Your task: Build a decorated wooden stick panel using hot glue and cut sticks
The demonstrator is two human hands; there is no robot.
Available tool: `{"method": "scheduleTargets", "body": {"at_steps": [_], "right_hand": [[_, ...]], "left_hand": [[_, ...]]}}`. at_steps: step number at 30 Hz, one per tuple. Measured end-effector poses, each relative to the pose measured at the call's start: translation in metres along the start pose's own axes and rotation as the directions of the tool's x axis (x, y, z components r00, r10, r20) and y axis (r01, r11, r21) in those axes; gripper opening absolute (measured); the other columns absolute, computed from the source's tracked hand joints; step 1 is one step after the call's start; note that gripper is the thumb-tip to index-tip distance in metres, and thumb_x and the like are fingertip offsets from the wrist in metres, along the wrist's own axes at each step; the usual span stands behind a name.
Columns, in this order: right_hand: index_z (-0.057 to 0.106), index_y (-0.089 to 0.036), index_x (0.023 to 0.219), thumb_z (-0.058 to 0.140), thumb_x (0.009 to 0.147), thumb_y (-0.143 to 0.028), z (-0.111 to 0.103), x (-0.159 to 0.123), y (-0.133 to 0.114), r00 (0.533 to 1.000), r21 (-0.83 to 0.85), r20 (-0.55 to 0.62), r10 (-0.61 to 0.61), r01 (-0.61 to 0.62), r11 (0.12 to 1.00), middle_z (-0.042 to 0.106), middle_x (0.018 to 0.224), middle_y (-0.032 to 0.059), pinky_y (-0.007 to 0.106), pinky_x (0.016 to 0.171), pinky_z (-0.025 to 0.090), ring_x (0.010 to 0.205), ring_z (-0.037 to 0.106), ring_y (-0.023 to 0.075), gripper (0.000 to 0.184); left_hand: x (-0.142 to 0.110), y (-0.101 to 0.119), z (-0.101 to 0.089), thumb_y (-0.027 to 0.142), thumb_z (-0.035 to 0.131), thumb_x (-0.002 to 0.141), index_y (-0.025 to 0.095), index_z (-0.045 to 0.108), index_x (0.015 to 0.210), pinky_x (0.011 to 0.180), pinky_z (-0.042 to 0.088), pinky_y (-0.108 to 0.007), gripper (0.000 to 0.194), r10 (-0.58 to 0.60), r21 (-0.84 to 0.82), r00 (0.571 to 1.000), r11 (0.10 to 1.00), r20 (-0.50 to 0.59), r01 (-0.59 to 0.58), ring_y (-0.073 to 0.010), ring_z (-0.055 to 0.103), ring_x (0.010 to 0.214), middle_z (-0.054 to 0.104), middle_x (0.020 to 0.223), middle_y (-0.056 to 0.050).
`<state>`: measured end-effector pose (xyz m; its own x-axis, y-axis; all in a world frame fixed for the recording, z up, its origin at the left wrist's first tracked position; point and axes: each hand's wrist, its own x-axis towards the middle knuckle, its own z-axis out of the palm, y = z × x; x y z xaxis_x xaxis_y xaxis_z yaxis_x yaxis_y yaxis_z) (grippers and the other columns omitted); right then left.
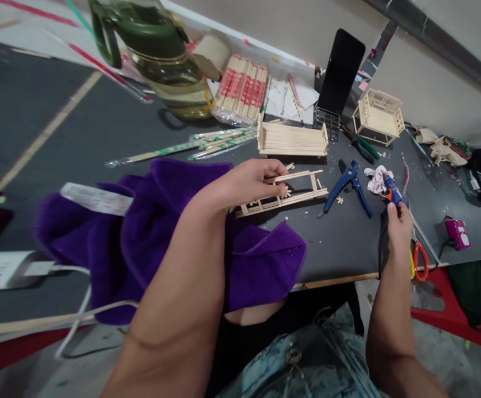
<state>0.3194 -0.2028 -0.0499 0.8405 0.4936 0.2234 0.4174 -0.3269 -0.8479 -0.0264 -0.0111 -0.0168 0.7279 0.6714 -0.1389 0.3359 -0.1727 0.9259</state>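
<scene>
My left hand is closed on a small frame of thin wooden sticks, with crosspieces between its long rails. At the right, my right hand grips a blue hot glue gun with an orange trigger; its nozzle points away from me, near a crumpled pale cloth. A blue pair of cutters lies between my hands. Beyond the frame stands a miniature bench made of sticks. A purple towel lies under my left forearm and hangs over the table edge.
A green-lidded jug, bundled chopsticks and a phone on a stand are at the back. Green-handled pliers lie by a miniature stick chair. Scissors with red and yellow handles are at the front edge, near a purple box.
</scene>
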Motion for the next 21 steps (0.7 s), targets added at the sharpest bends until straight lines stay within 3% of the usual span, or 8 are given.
{"method": "scheduleTargets", "body": {"at_steps": [2,4,8,10,13,16,21], "right_hand": [[0.072,-0.016,0.108,0.07,0.084,-0.056,-0.006,-0.009,-0.008,0.969,-0.261,-0.014,-0.247,0.235,0.936,0.071,0.12,0.0189,0.059,0.114,0.045,0.124,0.062,0.036,0.047],[0.073,-0.018,0.11,0.06,0.092,-0.052,-0.006,-0.02,-0.022,0.927,-0.332,0.08,-0.366,0.371,0.867,0.072,0.118,0.0186,0.055,0.11,0.047,0.118,0.063,0.0341,0.04],[0.072,-0.023,0.097,0.052,0.1,-0.037,0.015,-0.037,-0.056,0.838,-0.301,0.412,-0.358,0.496,0.815,0.075,0.1,0.0101,0.041,0.093,0.051,0.096,0.067,0.027,0.024],[0.072,-0.024,0.093,0.054,0.1,-0.031,0.027,-0.042,-0.067,0.784,-0.316,0.516,-0.345,0.549,0.774,0.075,0.096,0.009,0.038,0.088,0.049,0.095,0.066,0.0265,0.021],[0.074,-0.023,0.092,0.058,0.1,-0.025,0.04,-0.044,-0.075,0.741,-0.36,0.579,-0.34,0.607,0.709,0.073,0.095,0.009,0.037,0.086,0.047,0.095,0.065,0.0271,0.018],[0.074,-0.023,0.092,0.059,0.1,-0.022,0.045,-0.043,-0.078,0.731,-0.405,0.596,-0.331,0.63,0.663,0.073,0.096,0.0091,0.037,0.084,0.045,0.095,0.064,0.0271,0.017],[0.075,-0.024,0.094,0.056,0.101,-0.022,0.058,-0.039,-0.088,0.712,-0.383,0.607,-0.354,0.652,0.655,0.073,0.098,0.0088,0.037,0.086,0.044,0.096,0.063,0.0265,0.02]], "left_hand": [[0.0,-0.001,-0.001,0.046,0.074,0.079,0.02,0.064,0.096,0.067,0.047,-0.028,0.034,0.0,0.004,1.0,1.0,-0.006,0.0,-0.0179,0.066,0.073,0.074,0.08,-0.003],[0.0,-0.001,-0.001,0.047,0.075,0.077,0.02,0.064,0.097,0.067,0.048,-0.028,0.035,-0.004,0.001,1.0,1.0,-0.019,0.004,-0.0181,0.066,0.073,0.073,0.079,-0.003],[-0.001,0.0,-0.003,0.046,0.075,0.075,0.019,0.065,0.098,0.069,0.049,-0.029,0.037,-0.016,-0.015,0.999,1.0,-0.037,0.015,-0.0186,0.066,0.074,0.074,0.08,-0.003],[-0.002,0.002,-0.004,0.046,0.075,0.075,0.02,0.065,0.098,0.07,0.05,-0.03,0.036,-0.021,-0.017,0.999,1.0,-0.039,0.02,-0.0193,0.068,0.075,0.075,0.081,-0.004],[-0.003,0.002,-0.005,0.045,0.075,0.075,0.02,0.065,0.1,0.071,0.051,-0.03,0.036,-0.027,-0.028,0.999,0.999,-0.037,0.026,-0.0208,0.07,0.079,0.077,0.084,-0.005],[-0.004,0.002,-0.006,0.045,0.075,0.075,0.02,0.066,0.1,0.071,0.052,-0.03,0.037,-0.027,-0.035,0.999,0.999,-0.04,0.026,-0.021,0.071,0.079,0.077,0.084,-0.005],[-0.004,0.0,-0.006,0.043,0.075,0.075,0.02,0.066,0.097,0.07,0.051,-0.03,0.033,-0.015,-0.036,0.998,0.999,-0.062,0.013,-0.0187,0.069,0.076,0.075,0.082,-0.003]]}}
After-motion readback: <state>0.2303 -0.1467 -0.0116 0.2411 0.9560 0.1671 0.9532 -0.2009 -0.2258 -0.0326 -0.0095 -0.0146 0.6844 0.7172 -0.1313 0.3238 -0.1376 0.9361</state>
